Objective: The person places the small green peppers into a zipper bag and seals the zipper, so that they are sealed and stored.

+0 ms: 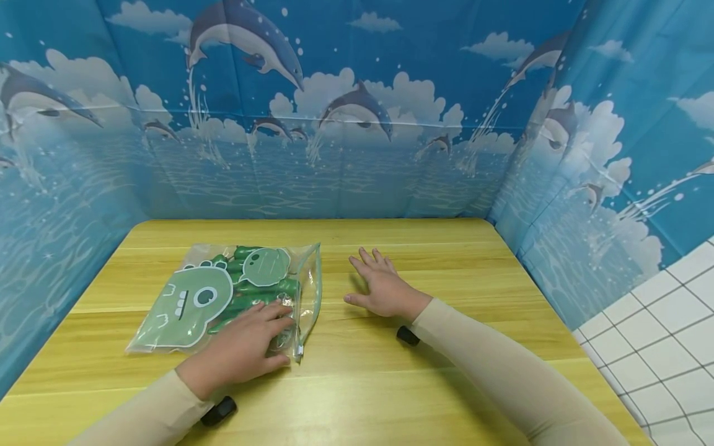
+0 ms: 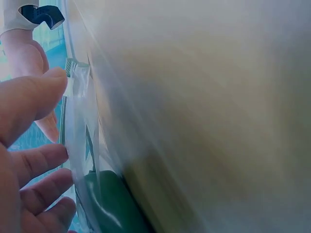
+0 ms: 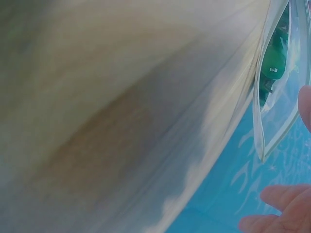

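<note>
A clear zip bag [image 1: 310,291] printed with pale green cartoon monsters lies on the table's left half, its green-edged mouth facing right. Inside are several glossy green objects [image 1: 284,287], rounded and elongated; their kind is not clear. My left hand [image 1: 242,347] lies over the bag's lower right part, fingers spread and loosely bent. In the left wrist view, those fingers [image 2: 46,158] are beside the bag's edge and a dark green object [image 2: 112,201]. To the right of the bag, my right hand [image 1: 385,290] is spread over the table, holding nothing.
The yellow wood-grain table [image 1: 446,248] has a rounded back edge. Blue dolphin-print curtains [image 1: 357,167] stand behind it and along both sides. White tiles [image 1: 652,347] show at the lower right. A dark wrist device [image 1: 219,411] sits under each wrist.
</note>
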### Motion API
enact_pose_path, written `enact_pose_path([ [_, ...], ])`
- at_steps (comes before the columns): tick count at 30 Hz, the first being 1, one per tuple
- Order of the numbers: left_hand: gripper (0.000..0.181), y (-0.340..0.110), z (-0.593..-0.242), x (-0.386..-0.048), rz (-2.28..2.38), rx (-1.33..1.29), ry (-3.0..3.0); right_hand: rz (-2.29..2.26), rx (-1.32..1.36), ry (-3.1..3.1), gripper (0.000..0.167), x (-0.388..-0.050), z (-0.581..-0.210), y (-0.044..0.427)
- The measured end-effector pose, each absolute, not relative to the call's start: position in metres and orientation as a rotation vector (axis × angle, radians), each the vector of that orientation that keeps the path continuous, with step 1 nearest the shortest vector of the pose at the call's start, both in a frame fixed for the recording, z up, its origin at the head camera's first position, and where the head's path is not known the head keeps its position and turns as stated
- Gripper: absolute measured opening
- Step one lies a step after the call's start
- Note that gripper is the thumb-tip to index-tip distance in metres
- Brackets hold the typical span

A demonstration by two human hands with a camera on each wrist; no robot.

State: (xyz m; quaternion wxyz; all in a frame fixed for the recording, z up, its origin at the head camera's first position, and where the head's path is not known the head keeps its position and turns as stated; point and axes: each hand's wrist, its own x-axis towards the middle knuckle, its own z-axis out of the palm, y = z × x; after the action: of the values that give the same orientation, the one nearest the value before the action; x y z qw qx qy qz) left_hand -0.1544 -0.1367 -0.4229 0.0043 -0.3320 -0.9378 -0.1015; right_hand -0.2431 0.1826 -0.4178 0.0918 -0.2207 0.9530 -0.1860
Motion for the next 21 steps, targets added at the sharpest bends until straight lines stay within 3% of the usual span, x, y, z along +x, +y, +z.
enact_pose_path([
  [21,0.063,-0.1281,-0.4258,-0.1552,-0.311,-1.095,-2.971,-0.564,-0.687,2.832,0.091,-0.2413,-0.4188,0.1823],
])
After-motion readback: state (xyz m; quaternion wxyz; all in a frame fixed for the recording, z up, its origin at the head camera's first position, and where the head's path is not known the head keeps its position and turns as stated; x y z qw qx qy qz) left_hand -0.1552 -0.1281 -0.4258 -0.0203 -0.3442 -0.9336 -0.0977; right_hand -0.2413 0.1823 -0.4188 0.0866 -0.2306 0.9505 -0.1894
